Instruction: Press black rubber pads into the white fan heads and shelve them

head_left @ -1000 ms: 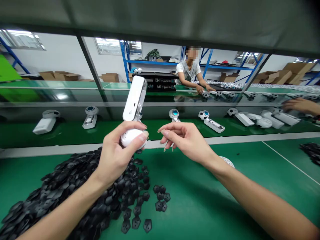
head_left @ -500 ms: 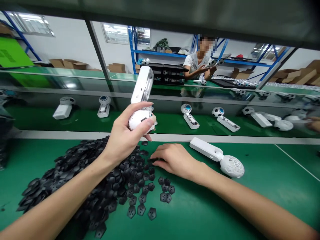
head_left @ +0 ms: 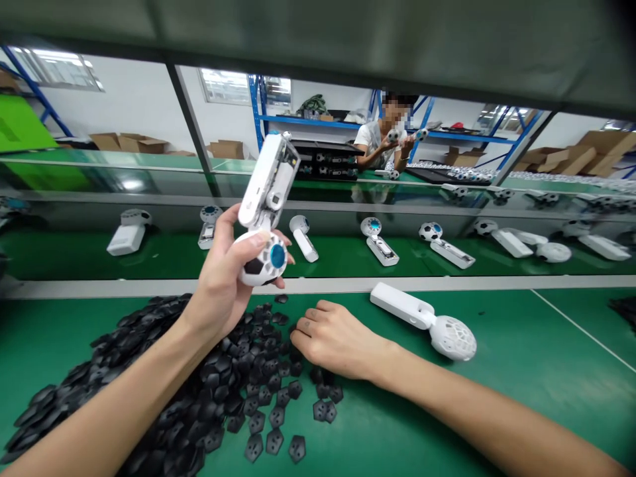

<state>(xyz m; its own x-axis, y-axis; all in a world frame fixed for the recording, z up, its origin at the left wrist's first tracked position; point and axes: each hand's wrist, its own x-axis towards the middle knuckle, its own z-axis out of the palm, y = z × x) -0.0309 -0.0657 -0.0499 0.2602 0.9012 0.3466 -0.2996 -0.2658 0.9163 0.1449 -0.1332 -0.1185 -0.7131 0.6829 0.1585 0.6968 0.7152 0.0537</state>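
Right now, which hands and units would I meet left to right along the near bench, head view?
Left hand holding a white ball-headed unit, right hand, lattice-headed unit lying on the green bench.

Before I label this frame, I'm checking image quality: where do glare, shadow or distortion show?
Head view, back: a window looks washed out, a glare spot sits on the glassy panel; head view, near: soft shadow on the green tabletop below the right forearm; head view, edges: apparent wide-lens stretch, with a black top-right corner.
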